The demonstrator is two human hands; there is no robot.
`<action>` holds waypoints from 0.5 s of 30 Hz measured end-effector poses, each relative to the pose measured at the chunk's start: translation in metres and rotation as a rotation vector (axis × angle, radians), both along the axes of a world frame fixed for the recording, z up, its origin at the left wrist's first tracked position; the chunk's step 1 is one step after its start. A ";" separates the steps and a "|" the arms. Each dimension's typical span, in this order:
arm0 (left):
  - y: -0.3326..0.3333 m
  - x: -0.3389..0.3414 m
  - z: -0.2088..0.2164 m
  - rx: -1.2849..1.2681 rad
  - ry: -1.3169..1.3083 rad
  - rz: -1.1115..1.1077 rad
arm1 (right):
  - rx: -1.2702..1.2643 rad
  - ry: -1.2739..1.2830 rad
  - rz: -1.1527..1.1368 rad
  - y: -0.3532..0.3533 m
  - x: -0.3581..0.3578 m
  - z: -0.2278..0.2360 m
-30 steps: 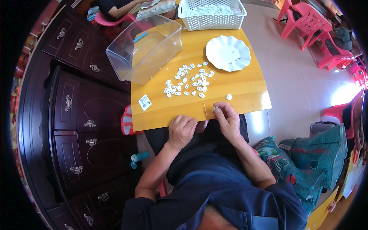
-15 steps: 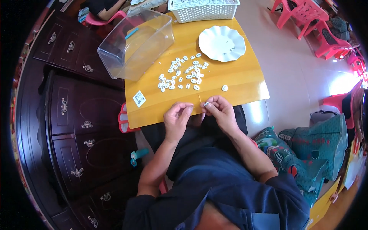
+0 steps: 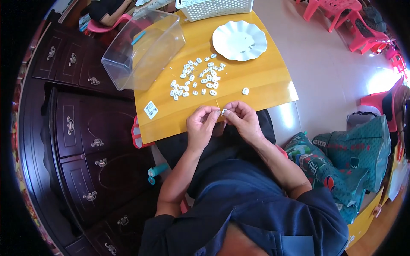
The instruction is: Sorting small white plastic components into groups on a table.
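Observation:
Over the table's near edge, my right hand [image 3: 245, 122] pinches a small white two-holed piece [image 3: 223, 112] between thumb and fingers. My left hand [image 3: 200, 128] is closed in a pinch right beside it, its fingertips at the piece; whatever it grips is too small to make out. A thin yellowish strand [image 3: 217, 103] sticks up by the fingertips. Beyond my hands, many similar white pieces [image 3: 212, 92] lie scattered on the yellow table [image 3: 183, 117]. One more piece [image 3: 245, 91] lies apart on the right.
A wavy-rimmed white plate [image 3: 224, 32] holds a few small dark bits. Left of it stands a clear plastic bin [image 3: 124, 59], and a white perforated basket [image 3: 220, 11] is at the far edge. Dark drawers [image 3: 115, 123] flank the left; green bags [image 3: 354, 147] sit at right.
My left hand has come across to the right hand, so the fingertips now meet at the white piece. The whole view has shifted slightly.

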State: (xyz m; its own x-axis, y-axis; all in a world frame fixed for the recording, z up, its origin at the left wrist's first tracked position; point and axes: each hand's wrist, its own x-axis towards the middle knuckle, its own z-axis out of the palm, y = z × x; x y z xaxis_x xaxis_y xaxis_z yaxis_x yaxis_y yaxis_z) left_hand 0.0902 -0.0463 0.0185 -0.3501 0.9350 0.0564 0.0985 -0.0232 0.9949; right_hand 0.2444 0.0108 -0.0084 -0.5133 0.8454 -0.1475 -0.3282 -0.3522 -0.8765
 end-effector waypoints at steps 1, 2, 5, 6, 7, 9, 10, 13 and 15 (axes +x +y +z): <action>0.000 0.000 -0.001 0.002 -0.005 0.000 | 0.002 -0.004 -0.003 0.000 0.000 0.001; 0.000 0.001 -0.002 0.000 -0.005 -0.001 | 0.004 -0.007 -0.005 0.000 0.000 0.001; 0.001 0.001 -0.004 0.012 -0.019 -0.020 | 0.000 -0.005 -0.018 0.000 -0.001 0.001; 0.001 0.001 -0.004 -0.002 -0.021 -0.018 | 0.000 -0.005 -0.019 0.000 0.000 0.000; 0.001 0.001 -0.004 -0.015 -0.023 -0.016 | 0.011 -0.011 -0.018 0.001 0.000 0.000; 0.002 0.000 -0.003 -0.020 -0.016 -0.012 | 0.023 -0.016 -0.018 0.001 0.000 -0.001; 0.002 0.000 -0.003 -0.025 -0.009 -0.008 | 0.022 -0.015 -0.015 0.001 0.000 -0.002; 0.004 0.001 -0.004 -0.015 -0.029 -0.023 | 0.017 -0.018 -0.016 0.001 0.000 -0.002; 0.004 0.001 -0.003 -0.013 -0.020 -0.025 | 0.012 -0.022 -0.020 0.001 0.000 -0.004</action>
State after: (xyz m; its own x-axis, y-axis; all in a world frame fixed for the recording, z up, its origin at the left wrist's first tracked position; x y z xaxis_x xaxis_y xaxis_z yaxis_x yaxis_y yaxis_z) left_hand 0.0915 -0.0425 0.0159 -0.3275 0.9441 0.0371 0.0778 -0.0122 0.9969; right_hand 0.2448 0.0117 -0.0119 -0.4932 0.8572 -0.1482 -0.3158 -0.3352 -0.8876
